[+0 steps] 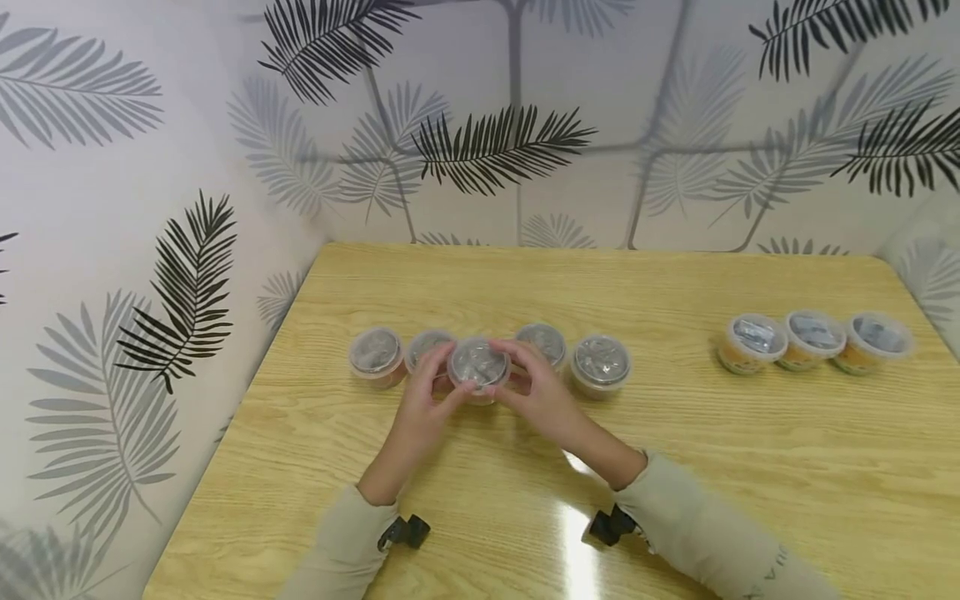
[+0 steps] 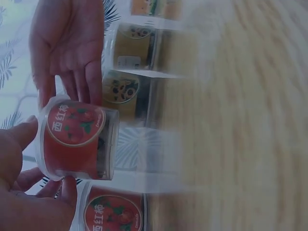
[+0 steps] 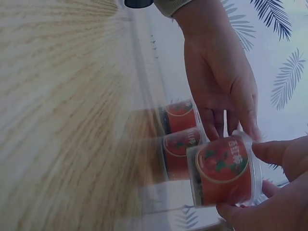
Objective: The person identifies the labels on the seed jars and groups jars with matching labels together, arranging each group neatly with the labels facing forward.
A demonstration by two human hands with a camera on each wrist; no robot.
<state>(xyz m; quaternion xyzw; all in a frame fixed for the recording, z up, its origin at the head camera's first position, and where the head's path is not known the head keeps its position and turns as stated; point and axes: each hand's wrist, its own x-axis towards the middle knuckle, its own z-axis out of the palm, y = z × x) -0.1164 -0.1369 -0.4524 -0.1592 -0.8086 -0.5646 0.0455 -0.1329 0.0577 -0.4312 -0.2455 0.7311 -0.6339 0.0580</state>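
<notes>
A clear plastic tub (image 1: 478, 371) with a round lid and a red tomato label is held between both hands, a little above the table. My left hand (image 1: 422, 408) grips its left side, thumb at the front and fingers behind. On the other side my right hand (image 1: 546, 404) grips it the same way. The label shows in the left wrist view on the tub (image 2: 74, 144) and in the right wrist view on the tub (image 3: 224, 168). Two red-labelled tubs (image 1: 377, 357) stand left of it, one partly behind my left hand. To the right are two yellow-brown-labelled tubs (image 1: 600, 367).
Three tubs with orange contents or labels (image 1: 806, 340) stand side by side at the right of the wooden table (image 1: 675, 433). Leaf-patterned covering (image 1: 517, 200) rises along the table's back edge and left side.
</notes>
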